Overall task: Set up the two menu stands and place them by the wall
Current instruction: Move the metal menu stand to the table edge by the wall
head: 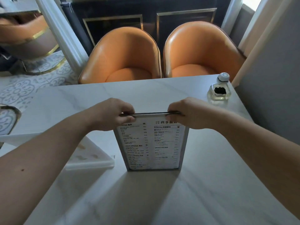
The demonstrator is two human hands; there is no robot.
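Observation:
A silver-framed menu stand (151, 146) stands upright on the white marble table (211, 184), its printed face toward me. My left hand (112, 114) pinches the top edge at its left corner. My right hand (188, 113) pinches the top edge at its right corner. A second stand, a clear acrylic one (90, 156), lies flat on the table to the left, partly hidden under my left forearm.
The grey wall (272, 95) runs along the table's right side. A glass ashtray (219, 92) and a small white call button (223, 77) sit at the far right corner by the wall. Two orange chairs (123, 59) stand beyond the far edge.

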